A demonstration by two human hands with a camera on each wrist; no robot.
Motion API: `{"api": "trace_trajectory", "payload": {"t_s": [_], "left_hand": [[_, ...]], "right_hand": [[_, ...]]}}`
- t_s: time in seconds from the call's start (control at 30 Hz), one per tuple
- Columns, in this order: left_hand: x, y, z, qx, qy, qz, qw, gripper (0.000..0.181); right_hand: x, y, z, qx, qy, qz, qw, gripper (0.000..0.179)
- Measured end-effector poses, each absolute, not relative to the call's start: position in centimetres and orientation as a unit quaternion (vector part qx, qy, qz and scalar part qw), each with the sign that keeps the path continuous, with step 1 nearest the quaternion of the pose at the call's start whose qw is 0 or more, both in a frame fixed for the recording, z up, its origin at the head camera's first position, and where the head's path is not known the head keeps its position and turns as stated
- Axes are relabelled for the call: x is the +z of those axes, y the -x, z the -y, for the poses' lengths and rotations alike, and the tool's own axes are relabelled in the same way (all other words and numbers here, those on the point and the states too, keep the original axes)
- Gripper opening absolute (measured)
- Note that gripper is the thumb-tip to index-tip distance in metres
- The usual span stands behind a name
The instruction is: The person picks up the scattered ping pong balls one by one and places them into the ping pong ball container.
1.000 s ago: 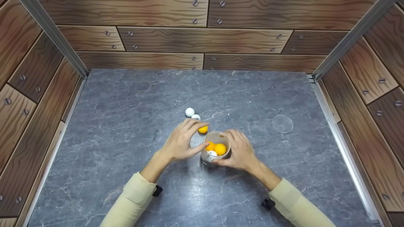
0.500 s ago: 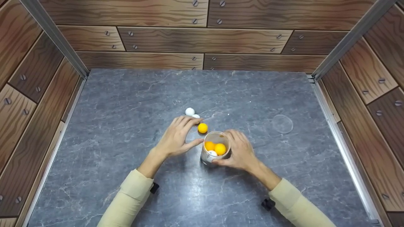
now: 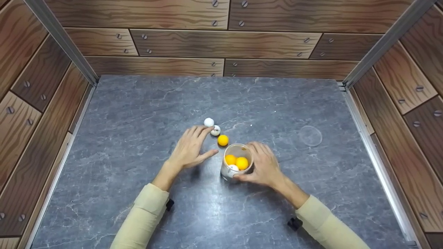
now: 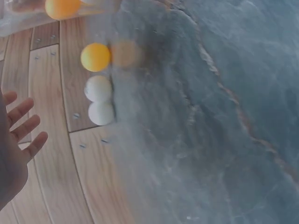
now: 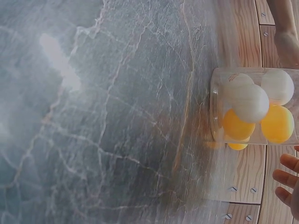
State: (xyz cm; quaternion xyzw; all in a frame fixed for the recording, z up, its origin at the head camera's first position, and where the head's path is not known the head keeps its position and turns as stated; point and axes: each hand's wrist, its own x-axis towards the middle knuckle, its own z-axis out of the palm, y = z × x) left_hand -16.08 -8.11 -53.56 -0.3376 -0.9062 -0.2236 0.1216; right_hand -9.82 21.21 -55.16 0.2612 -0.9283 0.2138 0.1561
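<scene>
My right hand (image 3: 263,164) grips the side of an upright clear jar (image 3: 226,174), thumb at the front and fingers round the far side. Orange ping-pong balls (image 3: 242,163) and white ping-pong balls (image 5: 251,103) lie inside it. To the jar's left, my left hand (image 3: 188,148) is held over the table, fingers extended and spread from the thumb, holding nothing. Its fingertips overlap the edge of a printed white ball (image 3: 215,130) in the head view; whether they touch is unclear. Another white ball (image 3: 209,122) sits just behind, and an orange ball (image 3: 223,140) lies nearer the jar.
A clear round lid (image 3: 310,136) lies flat on the grey marbled tabletop (image 3: 155,103), right of the jar. Wood-patterned walls (image 3: 225,43) and metal posts enclose the table at the back and sides.
My left hand has drawn left, away from the jar and the orange ball, uncovering that ball; its fingertips are now beside the printed white ball. My right hand and the jar stay put.
</scene>
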Motion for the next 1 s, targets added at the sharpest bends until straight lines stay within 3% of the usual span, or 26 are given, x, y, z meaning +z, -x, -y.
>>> {"api": "trace_trajectory", "payload": {"t_s": [0.47, 1.0], "left_hand": [[-56.2, 17.1, 7.5, -0.210, 0.293, 0.931, 0.061, 0.079], [-58.0, 17.6, 5.8, -0.211, 0.289, 0.933, 0.039, 0.076]], "right_hand": [[-55.3, 9.8, -21.3, 0.209, -0.263, 0.927, 0.166, 0.109], [-55.3, 9.9, -21.2, 0.212, -0.269, 0.923, 0.174, 0.108]]}}
